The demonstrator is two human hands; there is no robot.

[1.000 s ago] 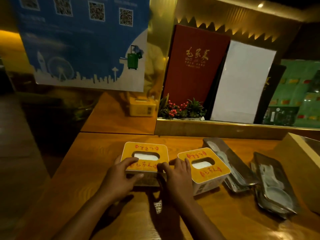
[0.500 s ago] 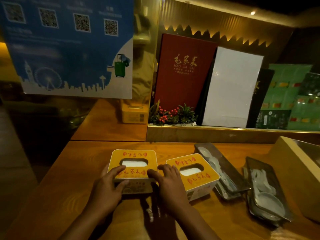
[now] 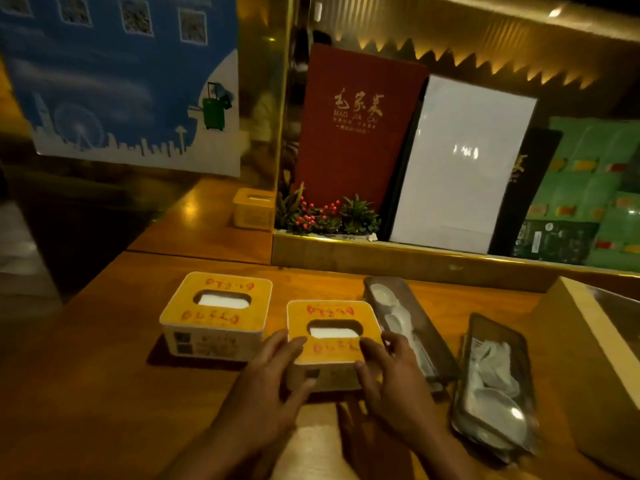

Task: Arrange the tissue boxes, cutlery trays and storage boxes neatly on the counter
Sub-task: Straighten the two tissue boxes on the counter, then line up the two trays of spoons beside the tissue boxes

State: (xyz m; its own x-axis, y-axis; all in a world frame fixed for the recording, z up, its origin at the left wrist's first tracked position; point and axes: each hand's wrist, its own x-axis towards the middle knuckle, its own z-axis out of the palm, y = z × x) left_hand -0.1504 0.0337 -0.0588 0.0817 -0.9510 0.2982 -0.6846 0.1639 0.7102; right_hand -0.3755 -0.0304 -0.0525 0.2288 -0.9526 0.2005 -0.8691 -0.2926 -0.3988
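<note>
Two yellow-topped tissue boxes stand on the wooden counter (image 3: 104, 393). The left tissue box (image 3: 216, 313) stands free, square to the counter. The right tissue box (image 3: 332, 337) is held from both sides: my left hand (image 3: 273, 389) grips its left front corner, my right hand (image 3: 391, 379) its right front corner. To its right lie two dark cutlery trays with white spoons, a narrow tray (image 3: 412, 323) and a wider tray (image 3: 495, 386), both slanted. A wooden storage box (image 3: 588, 348) sits at the far right.
A gold ledge (image 3: 415, 258) runs behind the counter with a small plant (image 3: 325, 216), a red menu (image 3: 356, 129), a white board (image 3: 460, 164) and green packets (image 3: 595, 188). A mirrored gold panel (image 3: 263, 98) reflects a tissue box. A blue poster (image 3: 121, 81) hangs at left.
Both hands left the left tissue box and moved right onto the right tissue box, which now sits straighter. The left box has been set down farther back.
</note>
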